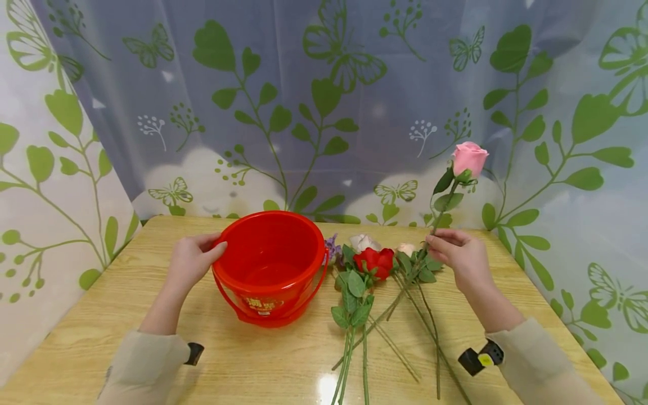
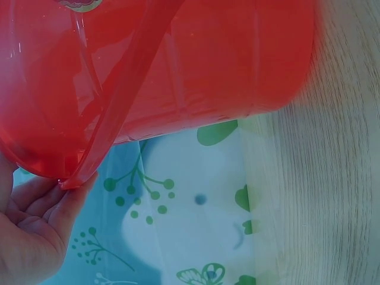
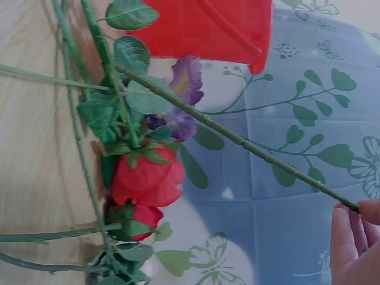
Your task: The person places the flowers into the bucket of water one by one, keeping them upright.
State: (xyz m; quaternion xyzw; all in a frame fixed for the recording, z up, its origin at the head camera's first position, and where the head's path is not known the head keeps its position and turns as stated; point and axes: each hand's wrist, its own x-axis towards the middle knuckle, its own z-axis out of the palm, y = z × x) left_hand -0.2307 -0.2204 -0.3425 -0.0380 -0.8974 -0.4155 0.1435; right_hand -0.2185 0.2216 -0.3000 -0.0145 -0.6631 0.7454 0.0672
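A red plastic bucket (image 1: 273, 264) stands on the wooden table, left of the middle. My left hand (image 1: 194, 259) pinches its left rim, thumb over the edge, beside the handle's end in the left wrist view. My right hand (image 1: 463, 256) pinches the stem (image 3: 255, 148) of a pink rose (image 1: 469, 159), whose bloom is raised well above the table. The stem slants down toward the other flowers, crossing over them. Beneath lie red roses (image 1: 374, 262), a white bloom (image 1: 363, 243), a pale peach bloom (image 1: 406, 248) and purple flowers (image 1: 331, 250), partly hidden by leaves.
Several green stems (image 1: 349, 360) reach from the blooms toward the table's front edge. The wooden table (image 1: 243, 360) backs onto a curtain (image 1: 385, 112) printed with leaves and butterflies. A bucket handle (image 1: 316, 287) hangs down in front.
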